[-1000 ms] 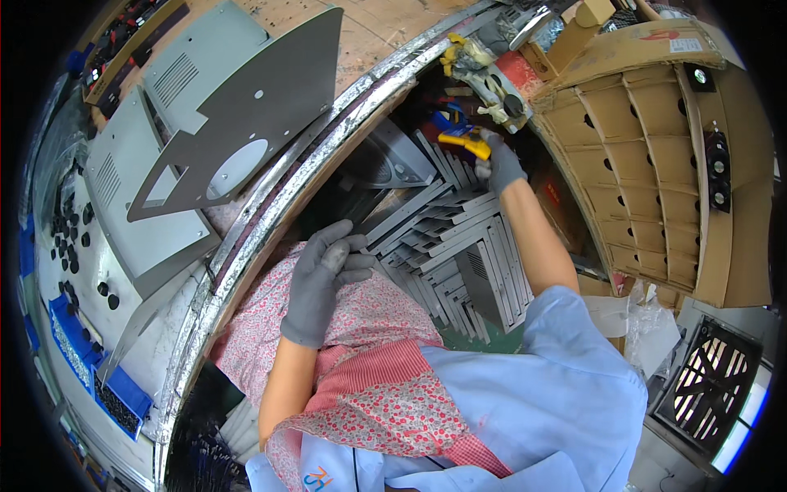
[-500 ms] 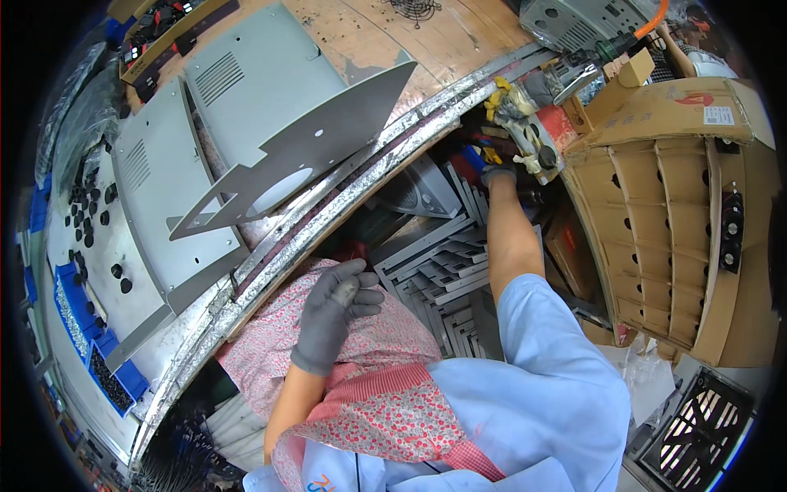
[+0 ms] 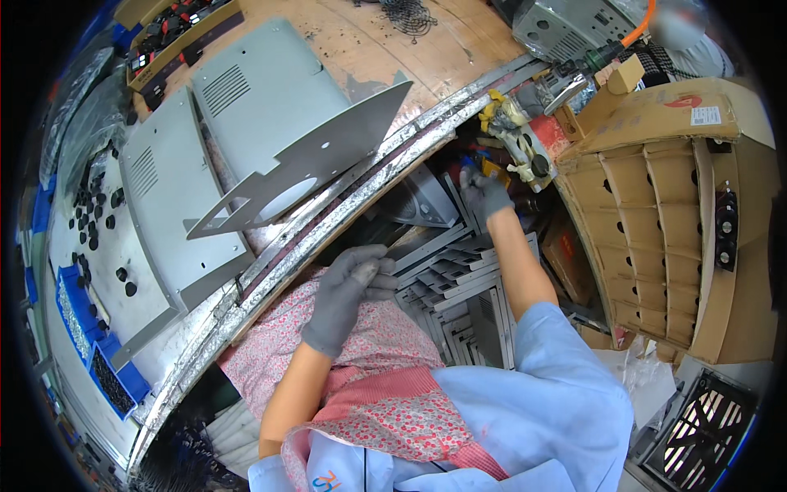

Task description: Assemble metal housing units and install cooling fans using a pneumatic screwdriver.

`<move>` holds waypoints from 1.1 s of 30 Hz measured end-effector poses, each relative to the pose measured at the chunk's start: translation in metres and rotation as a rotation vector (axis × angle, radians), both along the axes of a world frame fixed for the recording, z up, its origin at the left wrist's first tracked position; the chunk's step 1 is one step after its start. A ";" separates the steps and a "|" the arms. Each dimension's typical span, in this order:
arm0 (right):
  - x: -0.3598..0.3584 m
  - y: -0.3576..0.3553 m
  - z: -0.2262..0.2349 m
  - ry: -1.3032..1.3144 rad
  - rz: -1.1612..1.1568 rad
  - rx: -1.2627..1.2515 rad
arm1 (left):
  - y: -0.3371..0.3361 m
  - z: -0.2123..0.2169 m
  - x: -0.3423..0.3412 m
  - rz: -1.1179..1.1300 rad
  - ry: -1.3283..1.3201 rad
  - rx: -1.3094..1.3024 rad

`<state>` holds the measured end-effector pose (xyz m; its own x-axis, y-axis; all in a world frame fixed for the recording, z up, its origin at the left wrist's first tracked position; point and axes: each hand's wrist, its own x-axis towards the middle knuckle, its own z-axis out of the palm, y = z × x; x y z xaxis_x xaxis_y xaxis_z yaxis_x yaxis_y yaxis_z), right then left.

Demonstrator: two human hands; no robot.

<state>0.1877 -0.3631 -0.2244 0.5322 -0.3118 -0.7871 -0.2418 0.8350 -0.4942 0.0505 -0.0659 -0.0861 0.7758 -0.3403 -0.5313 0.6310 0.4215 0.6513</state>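
My left hand [image 3: 346,297], in a grey glove, hovers over my flowered apron [image 3: 393,328] with its fingers loosely stretched and nothing visible in them. Under the table's edge, my gloved right hand [image 3: 485,193] reaches into a cluttered space, fingers curled together. Whatever it may hold is hidden; small blue and yellow items lie right beside the fingertips. Below that arm stand several stacked grey metal frames [image 3: 451,275]. On the table, a grey metal panel [image 3: 307,156] with a round cutout stands tilted near the edge, away from both hands.
Grey vented sheets [image 3: 262,90] lie on the table. Black caps [image 3: 94,213] and blue screw bins [image 3: 111,381] are at left. A cardboard divider box [image 3: 656,238] stands at right, below a power tool [image 3: 566,86] with an orange cord. A black fan grille [image 3: 410,16] lies at the back.
My right hand has drawn back slightly and turned left, its fingers now curled by the blue item. My left hand has shifted a little right. The whole view has shifted slightly.
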 end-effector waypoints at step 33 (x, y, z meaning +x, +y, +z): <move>0.071 0.028 0.230 -0.359 1.676 -2.749 | 0.011 0.056 0.002 -0.011 -0.154 0.118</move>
<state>0.2589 -0.3346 0.0058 0.8415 0.5310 -0.0994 0.5199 -0.7458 0.4165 0.0524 -0.0552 -0.0305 0.8476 -0.2917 -0.4432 0.5241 0.3300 0.7851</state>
